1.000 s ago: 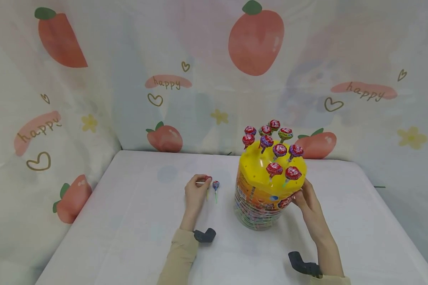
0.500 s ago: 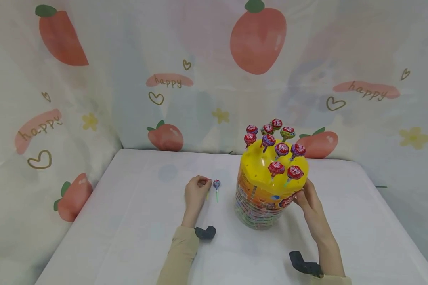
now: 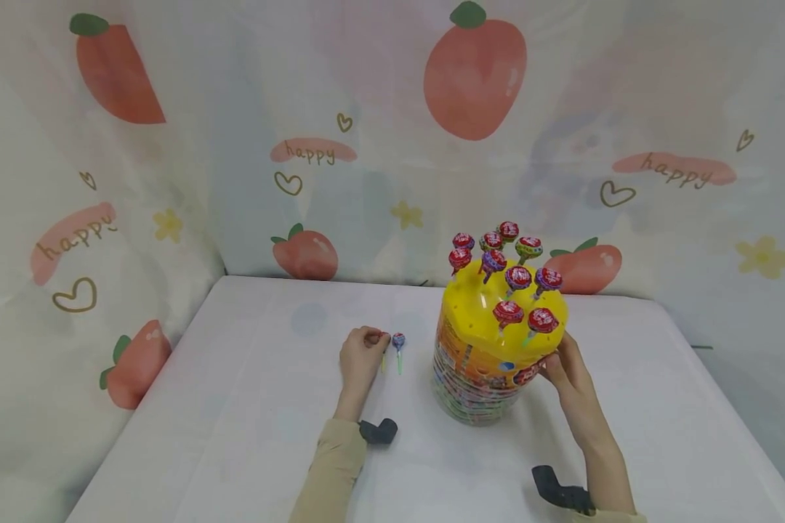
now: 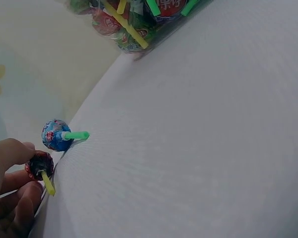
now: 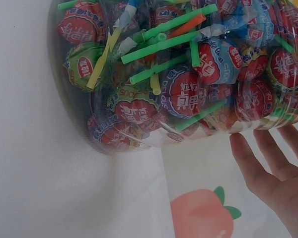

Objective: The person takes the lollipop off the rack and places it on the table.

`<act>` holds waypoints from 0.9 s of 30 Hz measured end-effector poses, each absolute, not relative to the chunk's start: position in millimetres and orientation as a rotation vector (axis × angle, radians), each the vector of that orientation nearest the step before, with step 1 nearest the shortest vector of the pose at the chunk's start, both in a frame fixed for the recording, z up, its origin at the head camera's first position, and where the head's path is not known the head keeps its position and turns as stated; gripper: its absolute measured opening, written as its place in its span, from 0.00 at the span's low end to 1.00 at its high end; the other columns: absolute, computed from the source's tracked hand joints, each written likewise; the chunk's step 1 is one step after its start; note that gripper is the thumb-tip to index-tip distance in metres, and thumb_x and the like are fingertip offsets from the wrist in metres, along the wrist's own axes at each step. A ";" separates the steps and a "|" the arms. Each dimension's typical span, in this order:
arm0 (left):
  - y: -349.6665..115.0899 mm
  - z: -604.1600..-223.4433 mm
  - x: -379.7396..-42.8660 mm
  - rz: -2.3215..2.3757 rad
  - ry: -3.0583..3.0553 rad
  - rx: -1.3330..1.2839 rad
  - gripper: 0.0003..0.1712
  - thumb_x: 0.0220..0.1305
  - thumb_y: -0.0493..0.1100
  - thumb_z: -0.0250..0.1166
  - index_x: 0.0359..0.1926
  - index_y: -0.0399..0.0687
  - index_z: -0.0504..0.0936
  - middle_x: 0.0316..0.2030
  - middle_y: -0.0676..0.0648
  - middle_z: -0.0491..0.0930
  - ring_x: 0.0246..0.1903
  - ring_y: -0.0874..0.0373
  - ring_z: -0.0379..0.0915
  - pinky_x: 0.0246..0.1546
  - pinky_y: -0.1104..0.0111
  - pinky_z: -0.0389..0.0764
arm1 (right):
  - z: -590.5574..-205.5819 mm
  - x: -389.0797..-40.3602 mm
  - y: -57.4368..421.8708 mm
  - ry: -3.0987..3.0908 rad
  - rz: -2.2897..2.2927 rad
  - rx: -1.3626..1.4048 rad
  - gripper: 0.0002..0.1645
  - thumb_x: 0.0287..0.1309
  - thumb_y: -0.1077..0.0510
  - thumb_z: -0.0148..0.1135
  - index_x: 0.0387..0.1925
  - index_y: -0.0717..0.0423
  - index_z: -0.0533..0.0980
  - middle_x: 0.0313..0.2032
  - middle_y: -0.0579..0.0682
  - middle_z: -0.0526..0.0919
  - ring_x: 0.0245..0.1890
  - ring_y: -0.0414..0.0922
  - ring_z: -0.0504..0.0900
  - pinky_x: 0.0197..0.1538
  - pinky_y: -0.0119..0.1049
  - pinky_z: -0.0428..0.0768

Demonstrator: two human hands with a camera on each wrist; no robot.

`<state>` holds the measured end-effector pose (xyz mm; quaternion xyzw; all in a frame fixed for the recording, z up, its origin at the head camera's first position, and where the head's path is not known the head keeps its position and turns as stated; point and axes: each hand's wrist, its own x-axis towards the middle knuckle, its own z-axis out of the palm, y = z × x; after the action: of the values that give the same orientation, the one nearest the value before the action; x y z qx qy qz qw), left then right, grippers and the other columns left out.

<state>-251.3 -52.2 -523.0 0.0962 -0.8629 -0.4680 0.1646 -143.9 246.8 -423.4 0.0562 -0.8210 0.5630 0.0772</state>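
Observation:
My left hand is low over the table, pinching a lollipop with a dark red wrapper and a yellow stick. Right beside it lies a blue-wrapped lollipop with a green stick, apart from the fingers. On the right stands a large clear jar packed with lollipops, under a yellow lid. Several lollipops stick up from holes in that lid. Against the jar's right side rests my right hand, its fingers extended; the thumb is outside the right wrist view.
A white cloth covers the table. Behind it hangs a pale curtain printed with fruit, hearts and the word happy. Each wrist carries a black camera mount, seen at the left wrist and the right wrist.
The whole head view shifts slightly. My left hand stays at the red lollipop, its fingertips a touch nearer the blue one. My right hand and the jar look unmoved.

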 end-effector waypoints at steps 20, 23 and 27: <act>-55.9 -522.5 -252.7 -1.489 -2.346 0.283 0.11 0.57 0.45 0.69 0.36 0.42 0.84 0.30 0.46 0.78 0.28 0.59 0.75 0.30 0.72 0.74 | -422.4 -144.7 247.4 -2.485 1.668 0.146 0.32 0.74 0.48 0.37 0.75 0.40 0.45 0.73 0.57 0.54 0.57 0.23 0.65 0.52 0.14 0.67; -55.9 -521.6 -251.2 -1.520 -2.322 0.284 0.11 0.57 0.45 0.69 0.36 0.42 0.84 0.31 0.46 0.78 0.28 0.59 0.75 0.30 0.73 0.75 | -423.7 -144.3 247.5 -2.474 1.685 0.159 0.32 0.74 0.49 0.37 0.75 0.40 0.45 0.73 0.57 0.53 0.58 0.24 0.65 0.53 0.14 0.67; -54.4 -518.9 -248.9 -1.539 -2.315 0.284 0.11 0.58 0.45 0.68 0.37 0.43 0.83 0.32 0.46 0.79 0.28 0.59 0.76 0.29 0.73 0.75 | -424.1 -143.6 247.4 -2.465 1.690 0.171 0.32 0.74 0.50 0.37 0.75 0.40 0.45 0.73 0.56 0.53 0.58 0.24 0.64 0.53 0.13 0.67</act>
<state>-248.9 -54.4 -518.9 0.1001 -0.8160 -0.5425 0.1727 -143.6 247.4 -424.1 0.0569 -0.8212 0.5629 0.0741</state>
